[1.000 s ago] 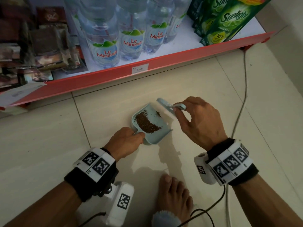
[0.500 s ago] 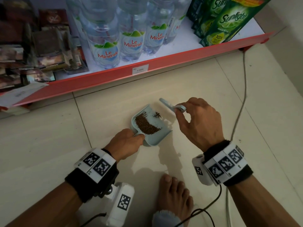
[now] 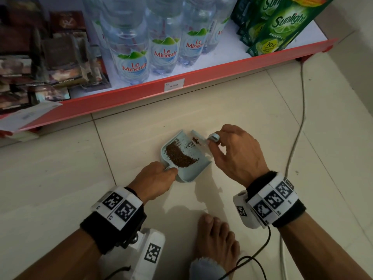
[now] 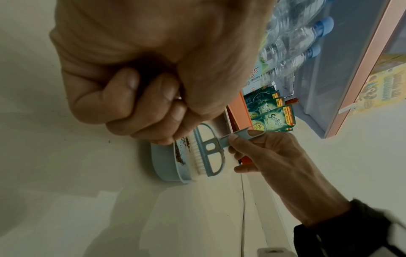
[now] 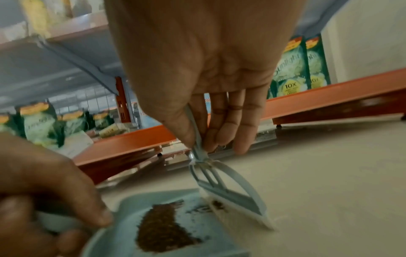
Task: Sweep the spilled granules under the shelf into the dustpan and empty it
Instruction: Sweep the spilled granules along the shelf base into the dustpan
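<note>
A pale blue dustpan lies on the tiled floor in front of the red shelf edge. A heap of brown granules fills its back part, and a small clump sits at its mouth. My left hand grips the dustpan's handle. My right hand pinches the handle of a small blue brush, whose white bristles rest on the pan's front lip. In the left wrist view the dustpan is seen edge-on with the brush against it.
The shelf holds water bottles, green detergent pouches and dark packets. A white cable runs down the floor on the right. My bare foot is just behind the dustpan. A wall stands at far right.
The brush has swept the last small clump from the floor onto the dustpan's lip. The granule heap inside has spread back. The left hand keeps its grip on the pan.
</note>
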Demonstrator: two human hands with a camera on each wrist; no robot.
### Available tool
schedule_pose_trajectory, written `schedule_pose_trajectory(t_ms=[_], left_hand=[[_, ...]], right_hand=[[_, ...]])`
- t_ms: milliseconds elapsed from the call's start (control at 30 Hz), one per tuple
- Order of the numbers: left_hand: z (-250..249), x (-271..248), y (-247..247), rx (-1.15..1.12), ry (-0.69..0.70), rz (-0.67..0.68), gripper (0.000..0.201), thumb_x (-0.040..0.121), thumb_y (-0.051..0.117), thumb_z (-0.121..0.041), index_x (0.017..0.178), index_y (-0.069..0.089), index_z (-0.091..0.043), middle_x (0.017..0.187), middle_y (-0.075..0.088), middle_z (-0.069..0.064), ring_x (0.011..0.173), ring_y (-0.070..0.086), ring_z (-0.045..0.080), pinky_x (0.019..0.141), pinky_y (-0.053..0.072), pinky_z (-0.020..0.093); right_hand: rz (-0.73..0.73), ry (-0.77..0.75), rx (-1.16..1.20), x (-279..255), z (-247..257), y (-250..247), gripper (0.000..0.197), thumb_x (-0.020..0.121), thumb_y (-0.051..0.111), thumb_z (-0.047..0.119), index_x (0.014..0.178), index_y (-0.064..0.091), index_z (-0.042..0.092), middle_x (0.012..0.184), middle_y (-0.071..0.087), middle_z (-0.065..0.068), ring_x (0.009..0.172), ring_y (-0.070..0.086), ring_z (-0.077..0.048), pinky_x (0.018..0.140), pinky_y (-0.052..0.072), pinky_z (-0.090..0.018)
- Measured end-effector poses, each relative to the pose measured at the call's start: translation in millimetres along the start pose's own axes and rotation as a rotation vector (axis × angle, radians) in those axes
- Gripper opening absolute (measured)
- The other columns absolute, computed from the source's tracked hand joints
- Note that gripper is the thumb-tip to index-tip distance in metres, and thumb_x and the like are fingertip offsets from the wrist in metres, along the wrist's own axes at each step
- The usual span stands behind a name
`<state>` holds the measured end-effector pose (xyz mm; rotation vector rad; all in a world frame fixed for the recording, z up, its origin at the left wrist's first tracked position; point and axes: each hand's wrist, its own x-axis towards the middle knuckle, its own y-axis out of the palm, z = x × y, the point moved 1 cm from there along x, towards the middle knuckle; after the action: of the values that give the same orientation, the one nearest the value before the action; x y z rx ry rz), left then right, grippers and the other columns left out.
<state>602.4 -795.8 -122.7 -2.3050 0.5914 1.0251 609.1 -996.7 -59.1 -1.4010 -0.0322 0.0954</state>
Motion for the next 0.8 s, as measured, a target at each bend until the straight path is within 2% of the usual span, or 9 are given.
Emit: schedule_pose_trajectory(t_ms=[100, 233, 300, 400, 500, 533, 600, 667, 800], left_hand=[[-2, -2, -1, 0.002, 0.010, 0.009, 0.031, 0.094, 0.050, -0.036, 0.083, 0.061, -0.009, 0.063, 0.048, 0.003, 0.048, 0.038, 0.013, 0.046, 0.027, 0.023], [-2, -3, -3, 0.002, 0.029, 0.011, 0.028, 0.096, 0.049, -0.034, 0.081, 0.056, -0.011, 0.066, 0.049, 0.004, 0.050, 0.040, 0.013, 0.047, 0.028, 0.024], [-2, -4, -3, 0.001, 0.035, 0.015, 0.027, 0.096, 0.049, -0.034, 0.082, 0.056, -0.011, 0.065, 0.048, 0.003, 0.049, 0.040, 0.011, 0.046, 0.028, 0.023], [-2, -6, -4, 0.004, 0.028, 0.019, 0.028, 0.095, 0.049, -0.034, 0.082, 0.056, -0.011, 0.066, 0.048, 0.004, 0.050, 0.039, 0.013, 0.047, 0.027, 0.024], [-3, -7, -5, 0.003, 0.010, 0.014, 0.029, 0.095, 0.050, -0.035, 0.083, 0.058, -0.010, 0.068, 0.049, 0.005, 0.052, 0.040, 0.015, 0.049, 0.028, 0.025], [-4, -7, -6, 0.005, 0.006, 0.015, 0.030, 0.095, 0.049, -0.035, 0.084, 0.058, -0.009, 0.070, 0.050, 0.006, 0.053, 0.040, 0.015, 0.049, 0.028, 0.025], [-5, -8, -5, 0.024, 0.004, 0.024, 0.029, 0.096, 0.048, -0.033, 0.086, 0.057, -0.007, 0.075, 0.049, 0.010, 0.053, 0.038, 0.016, 0.048, 0.027, 0.027], [-5, -9, -5, 0.039, 0.005, 0.025, 0.031, 0.097, 0.047, -0.031, 0.089, 0.059, -0.004, 0.077, 0.049, 0.011, 0.053, 0.038, 0.016, 0.049, 0.027, 0.027], [-4, -10, -6, 0.042, -0.006, 0.017, 0.042, 0.097, 0.047, -0.032, 0.096, 0.063, 0.007, 0.078, 0.051, 0.011, 0.054, 0.039, 0.016, 0.049, 0.028, 0.027]], right_hand=[[-0.017, -0.031, 0.067, -3, 4, -1, 0.030, 0.097, 0.048, 0.039, 0.084, 0.068, 0.021, 0.077, 0.053, 0.009, 0.062, 0.052, -0.011, 0.048, 0.041, -0.027], [-0.141, 0.040, -0.037, 4, 1, -5, 0.029, 0.098, 0.049, 0.035, 0.083, 0.067, 0.017, 0.075, 0.052, 0.005, 0.060, 0.048, -0.014, 0.047, 0.031, -0.022], [-0.103, 0.058, -0.068, 8, -1, -4, 0.031, 0.098, 0.047, 0.033, 0.083, 0.067, 0.015, 0.075, 0.051, 0.004, 0.063, 0.048, -0.017, 0.048, 0.034, -0.024], [0.033, -0.014, 0.031, 4, 3, 0, 0.032, 0.098, 0.045, 0.036, 0.087, 0.069, 0.017, 0.079, 0.053, 0.005, 0.066, 0.053, -0.015, 0.049, 0.039, -0.027], [0.004, -0.034, 0.170, -2, 8, -3, 0.030, 0.096, 0.048, 0.039, 0.089, 0.071, 0.020, 0.079, 0.056, 0.007, 0.063, 0.055, -0.012, 0.052, 0.051, -0.034], [-0.038, -0.024, 0.158, -2, 8, -5, 0.029, 0.096, 0.049, 0.038, 0.089, 0.071, 0.020, 0.078, 0.056, 0.007, 0.062, 0.055, -0.012, 0.050, 0.051, -0.033], [-0.120, 0.015, 0.058, 1, 6, -8, 0.027, 0.096, 0.051, 0.037, 0.085, 0.069, 0.020, 0.077, 0.054, 0.008, 0.059, 0.051, -0.012, 0.046, 0.042, -0.026], [-0.148, 0.058, -0.029, 6, 4, -8, 0.028, 0.097, 0.051, 0.035, 0.081, 0.067, 0.017, 0.075, 0.052, 0.006, 0.058, 0.048, -0.014, 0.047, 0.035, -0.023], [-0.024, 0.009, -0.014, 5, 9, 1, 0.032, 0.099, 0.047, 0.034, 0.085, 0.068, 0.015, 0.077, 0.054, 0.005, 0.063, 0.051, -0.014, 0.047, 0.034, -0.023]])
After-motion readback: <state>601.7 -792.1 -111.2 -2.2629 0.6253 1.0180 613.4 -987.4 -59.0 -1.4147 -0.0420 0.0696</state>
